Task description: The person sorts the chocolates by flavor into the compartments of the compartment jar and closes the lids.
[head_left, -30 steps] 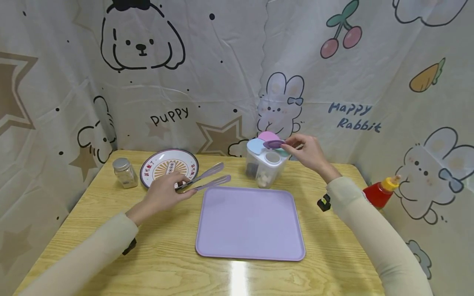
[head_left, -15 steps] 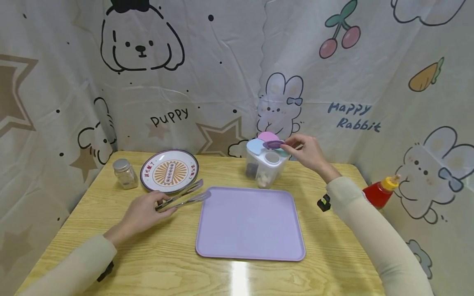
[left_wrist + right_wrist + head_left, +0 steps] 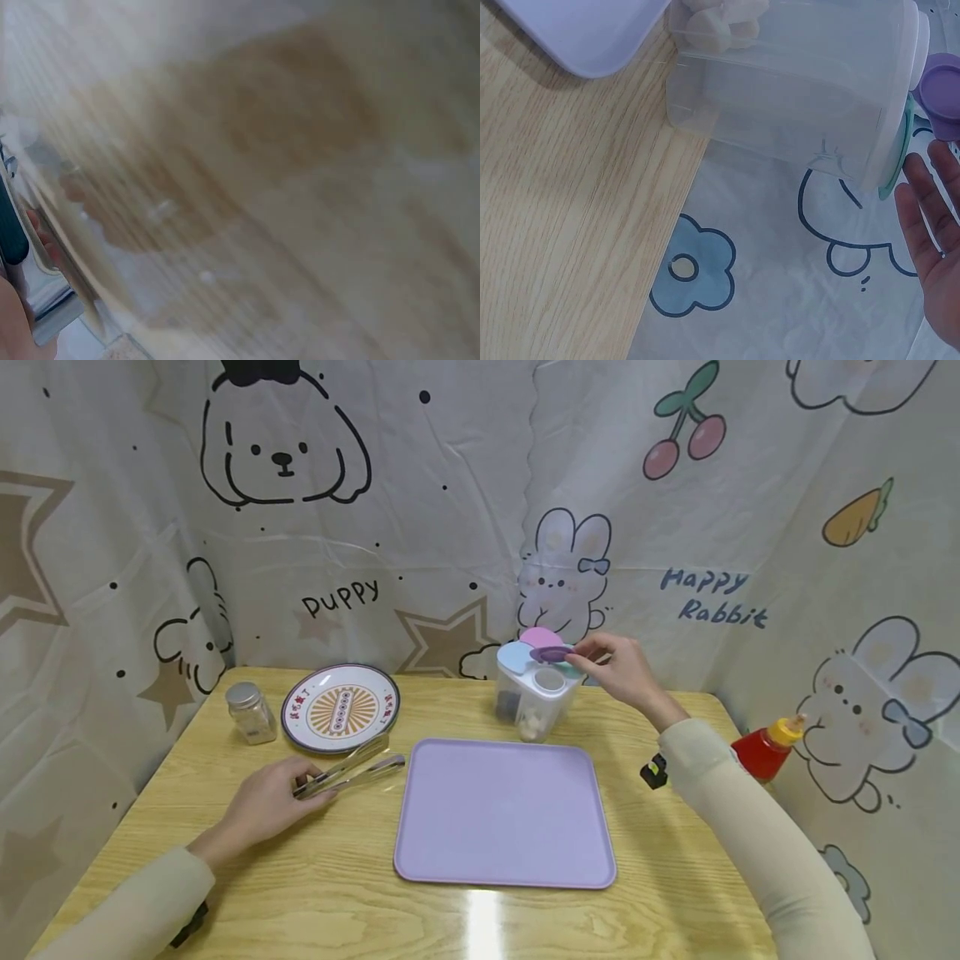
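Observation:
My left hand [image 3: 272,800] grips a pair of metal tongs [image 3: 384,767], low over the table in front of the plate. The tong arms are spread, with nothing between them, and point toward the tray. Only a sliver of the tongs [image 3: 58,313] shows in the left wrist view. At the back, my right hand [image 3: 618,670] pinches a small purple lid [image 3: 551,654], raised over a clear container [image 3: 542,703]. One round opening [image 3: 549,678] there is uncovered. White pieces [image 3: 718,26] lie inside the container in the right wrist view; my thumb is hidden there.
A lilac tray [image 3: 504,814] lies mid-table. A patterned plate [image 3: 309,718] and a lidded glass jar [image 3: 253,717] stand at the back left. A red squeeze bottle [image 3: 763,753] with a yellow cap is on the right. Printed cloth [image 3: 450,543] hangs behind the table.
My left hand has drawn back left and toward the front with the tongs, away from the plate and tray edge. The right hand and the purple lid stay in place.

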`<action>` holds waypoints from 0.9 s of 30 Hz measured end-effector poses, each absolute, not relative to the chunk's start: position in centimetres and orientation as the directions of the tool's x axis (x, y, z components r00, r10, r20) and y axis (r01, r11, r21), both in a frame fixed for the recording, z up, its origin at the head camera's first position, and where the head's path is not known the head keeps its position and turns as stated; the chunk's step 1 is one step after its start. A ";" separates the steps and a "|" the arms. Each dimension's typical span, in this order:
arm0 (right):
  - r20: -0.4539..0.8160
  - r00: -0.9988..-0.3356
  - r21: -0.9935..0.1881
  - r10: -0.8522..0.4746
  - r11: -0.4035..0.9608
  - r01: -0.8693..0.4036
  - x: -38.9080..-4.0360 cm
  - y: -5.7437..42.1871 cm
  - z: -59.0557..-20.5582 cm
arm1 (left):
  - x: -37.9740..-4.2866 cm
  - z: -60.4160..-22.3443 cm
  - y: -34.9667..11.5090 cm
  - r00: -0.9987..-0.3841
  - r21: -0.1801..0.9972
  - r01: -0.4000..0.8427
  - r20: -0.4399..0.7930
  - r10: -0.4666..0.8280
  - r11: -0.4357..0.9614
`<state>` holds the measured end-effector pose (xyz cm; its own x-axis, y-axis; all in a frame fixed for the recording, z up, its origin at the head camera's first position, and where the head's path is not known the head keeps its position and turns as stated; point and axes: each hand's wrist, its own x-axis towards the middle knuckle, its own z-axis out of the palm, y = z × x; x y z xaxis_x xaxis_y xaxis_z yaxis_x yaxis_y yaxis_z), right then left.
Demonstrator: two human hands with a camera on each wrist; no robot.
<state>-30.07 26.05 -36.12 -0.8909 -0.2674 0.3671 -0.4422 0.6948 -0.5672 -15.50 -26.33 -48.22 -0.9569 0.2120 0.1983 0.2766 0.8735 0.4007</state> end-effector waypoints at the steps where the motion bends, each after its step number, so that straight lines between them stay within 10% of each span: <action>1: 0.369 -0.890 -0.567 -0.268 0.694 -0.444 -30.1 26.0 -36.1 | -15.4 -48.2 -26.4 -0.957 0.400 0.275 0.198 0.210 0.874; 27: 0.348 -0.902 -0.592 -0.256 0.686 -0.423 -29.9 25.8 -36.0 | -17.9 -45.9 -23.9 -0.943 0.440 0.297 0.272 0.190 0.848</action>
<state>-29.89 25.84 -35.96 -0.9019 -0.2560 0.3479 -0.4230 0.6864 -0.5916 -17.90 -23.87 -45.93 -0.9434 0.1901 0.2716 0.2973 0.8476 0.4395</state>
